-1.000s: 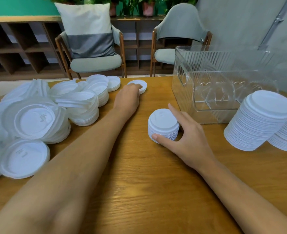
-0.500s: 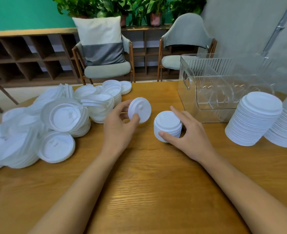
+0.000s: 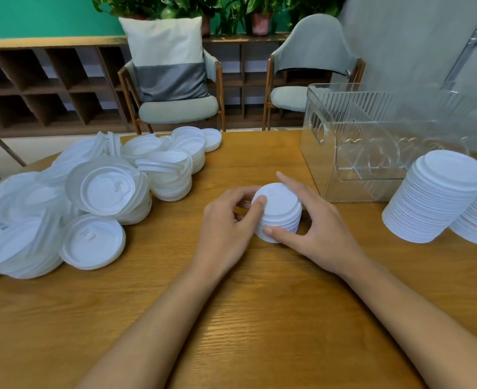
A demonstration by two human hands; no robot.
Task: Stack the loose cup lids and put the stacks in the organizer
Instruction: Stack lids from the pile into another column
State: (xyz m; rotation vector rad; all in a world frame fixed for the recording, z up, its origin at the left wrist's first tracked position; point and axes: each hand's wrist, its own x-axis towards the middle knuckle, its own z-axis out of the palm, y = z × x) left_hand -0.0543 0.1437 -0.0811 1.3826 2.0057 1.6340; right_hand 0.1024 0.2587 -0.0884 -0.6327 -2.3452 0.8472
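The lid that the left hand carried half a second ago now sits atop the short lid stack in the middle of the table, with thumb and fingers pinching its rim. The right hand brackets the stack, thumb and forefinger spread around it. Many loose lids wait by the left edge, and the organizer stands far right

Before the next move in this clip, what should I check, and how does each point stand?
1. The right hand grips the small stack, thumb low, forefinger round the far side: ok.
2. The top lid sits flush: cannot tell; fingers of the left hand cover its near edge.
3. The small stack stands upright on the table: ok.
4. The organizer is open on top: ok.
5. The tall stacks keep out of the way to the organizer: ok, they stand off to the right.
6. The loose pile is all stacked: not ok, many lids lie jumbled.
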